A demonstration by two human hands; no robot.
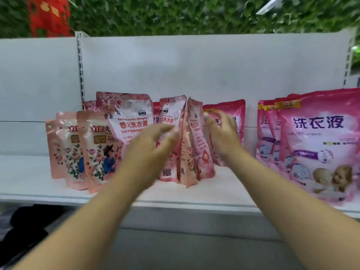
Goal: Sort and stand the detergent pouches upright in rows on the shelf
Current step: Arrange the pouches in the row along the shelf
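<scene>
Several pink detergent pouches stand on the white shelf (35, 184). At the left are peach floral pouches (97, 151), with a taller rose pouch (130, 121) leaning behind them. In the middle, narrow pouches (196, 139) stand edge-on and tilted. My left hand (153, 145) hovers in front of a middle pouch (171, 114), fingers relaxed, holding nothing. My right hand (222, 133) is spread just right of the edge-on pouches, in front of a deep pink pouch (233, 112). Both hands are blurred. Large pink pouches (319, 145) stand in a row at the right.
The shelf's white back panel (194, 71) rises behind the pouches, with slotted uprights (80, 71) at the sides. Green foliage (175, 14) and a red decoration (48, 16) show above. Bare shelf lies at the far left and in front of the middle pouches.
</scene>
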